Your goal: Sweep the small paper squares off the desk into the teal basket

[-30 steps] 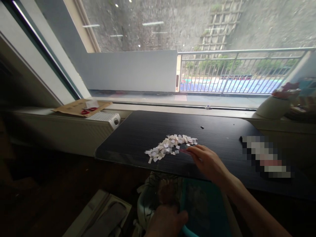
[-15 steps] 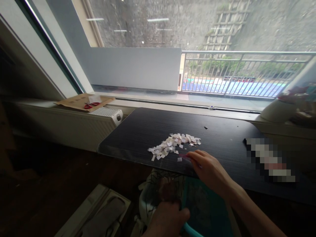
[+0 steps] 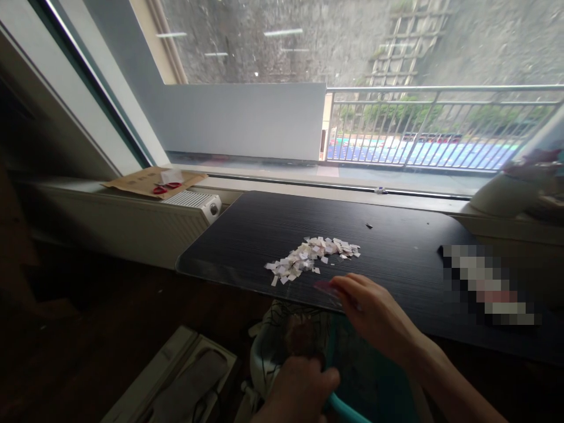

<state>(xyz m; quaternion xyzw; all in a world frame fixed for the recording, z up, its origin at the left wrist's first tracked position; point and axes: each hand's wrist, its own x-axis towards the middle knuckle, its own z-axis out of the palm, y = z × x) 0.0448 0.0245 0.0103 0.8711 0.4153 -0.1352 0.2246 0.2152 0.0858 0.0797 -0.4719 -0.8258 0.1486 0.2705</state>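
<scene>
A heap of several small white paper scraps (image 3: pixel 311 258) lies near the front edge of a black table (image 3: pixel 264 223). My right hand (image 3: pixel 372 311) hovers at that front edge, just right of the heap, its fingers pinched on a thin reddish thing (image 3: pixel 326 288) I cannot make out. Below the table edge my left hand (image 3: pixel 297 390) grips the rim of a teal bin (image 3: pixel 352 364) that holds a pale liner and dark debris.
Red scissors (image 3: pixel 165 188) and a paper slip lie on brown cardboard (image 3: pixel 141 182) on the window sill at left, beside a white radiator (image 3: pixel 194 202). A white pot (image 3: pixel 497 197) stands at right. A blurred-out object (image 3: pixel 484 282) lies on the table's right side. A pale flat case (image 3: pixel 185 382) lies on the floor.
My right hand has drawn back from the heap toward the table's front edge, dragging the reddish thing with it. The left hand stays on the bin.
</scene>
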